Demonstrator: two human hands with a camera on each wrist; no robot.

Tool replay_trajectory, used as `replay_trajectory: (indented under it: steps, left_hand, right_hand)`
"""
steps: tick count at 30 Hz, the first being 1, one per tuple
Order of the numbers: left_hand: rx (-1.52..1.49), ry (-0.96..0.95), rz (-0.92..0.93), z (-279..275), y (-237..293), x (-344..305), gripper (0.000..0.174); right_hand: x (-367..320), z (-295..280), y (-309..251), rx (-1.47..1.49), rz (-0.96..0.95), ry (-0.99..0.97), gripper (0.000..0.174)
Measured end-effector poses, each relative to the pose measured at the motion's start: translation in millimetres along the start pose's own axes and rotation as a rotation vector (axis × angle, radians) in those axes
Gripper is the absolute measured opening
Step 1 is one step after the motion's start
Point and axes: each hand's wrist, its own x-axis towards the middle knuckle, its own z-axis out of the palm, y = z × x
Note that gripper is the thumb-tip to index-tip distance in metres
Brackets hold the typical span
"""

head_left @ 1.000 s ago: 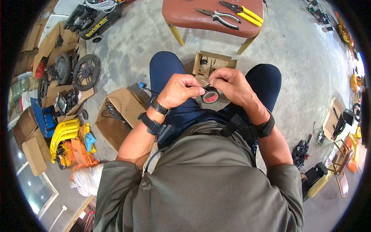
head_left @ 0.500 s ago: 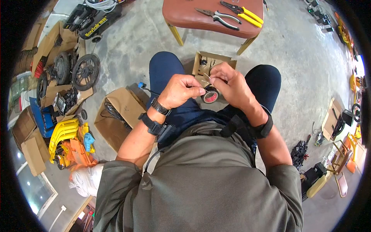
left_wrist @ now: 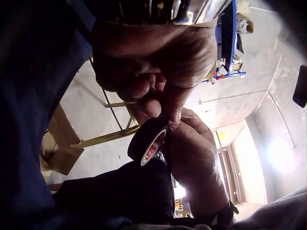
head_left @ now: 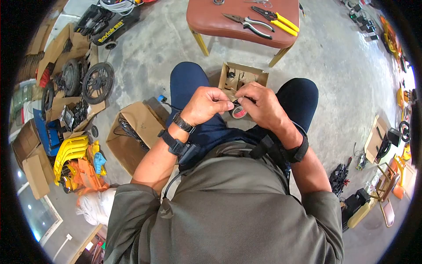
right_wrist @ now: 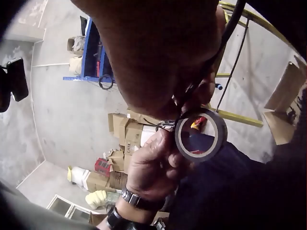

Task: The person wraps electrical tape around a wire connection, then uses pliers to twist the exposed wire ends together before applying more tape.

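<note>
The left hand [head_left: 204,105] and the right hand [head_left: 262,107] meet above the lap, thumbs and forefingers pinching a thin dark cable [right_wrist: 229,40]. A roll of black tape [head_left: 238,112] with a red-and-white core hangs just below the fingertips. In the left wrist view, the roll [left_wrist: 154,147] lies beneath the left hand [left_wrist: 158,62], with the right hand [left_wrist: 192,151] touching close by. From the right wrist, the tape ring [right_wrist: 221,136] shows between the right hand [right_wrist: 163,57] and the left hand [right_wrist: 151,167]. Fingers hide the exact point held.
A small open carton [head_left: 259,76] sits on the floor beyond the knees. Behind it, a brown padded stool [head_left: 206,20] bears grey-handled pliers [head_left: 249,25] and yellow-handled strippers [head_left: 283,23]. A larger box [head_left: 147,121] with cables stands at the left.
The right hand's fingers have come down and closer to the left fingertips; the pale wire ends that showed between them are now hidden. The left hand has barely moved. The head view has shifted slightly.
</note>
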Motion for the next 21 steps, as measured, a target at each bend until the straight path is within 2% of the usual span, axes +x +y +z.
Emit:
replay_trajectory:
  steps: [2,14,17,20,21]
  left_hand:
    - [-0.007,0.005,-0.016,0,3,-1,0.017]
    - [-0.032,0.018,-0.051,-3,7,-1,0.016]
    - [-0.059,0.028,-0.045,-4,4,0,0.016]
    - [-0.069,0.033,-0.037,-4,3,0,0.015]
    - [-0.069,0.032,-0.043,-4,2,0,0.015]
  right_hand:
    - [-1,-2,-4,0.134,0.124,-0.021,0.016]
    - [-2,-5,5,0.333,0.096,-0.111,0.012]
    - [-3,-4,8,0.36,0.201,-0.109,0.011]
    - [-3,-4,8,0.508,0.363,-0.142,0.011]
    - [-3,-4,8,0.526,0.357,-0.141,0.01]
